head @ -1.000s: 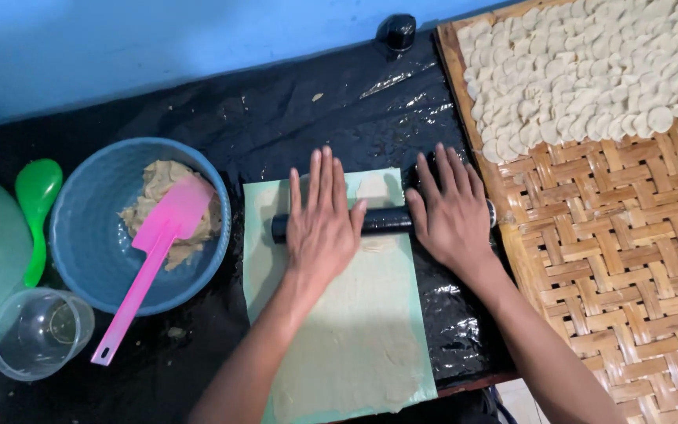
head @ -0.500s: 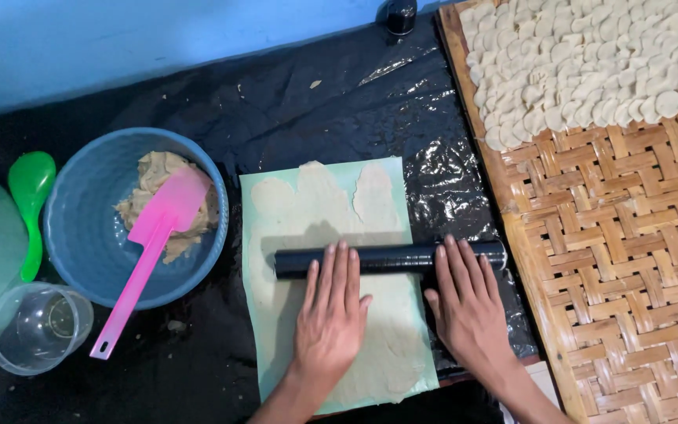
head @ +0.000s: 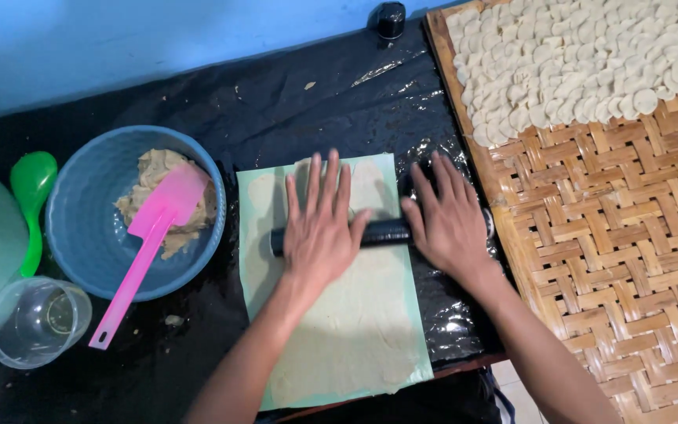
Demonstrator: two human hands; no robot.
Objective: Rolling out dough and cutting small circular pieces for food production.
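A flat sheet of pale dough [head: 355,330] lies under a light green plastic film on the black-covered table [head: 198,102]. Across it lies a black rolling pin [head: 384,232]. My left hand [head: 319,228] presses flat on the pin's left part, fingers spread and pointing away from me. My right hand [head: 449,220] lies flat on the pin's right part, near the sheet's right edge. Both palms rest on top of the pin rather than wrapping around it.
At left, a blue bowl [head: 80,235] holds brown dough and a pink spatula [head: 147,243]. Beside it are a green spoon [head: 31,196] and a clear plastic cup [head: 37,318]. A woven bamboo tray [head: 614,259] at right carries several small dough discs [head: 574,55].
The pin and both hands rolled toward me half a second ago, and have now rolled back away from me to the upper part of the sheet.
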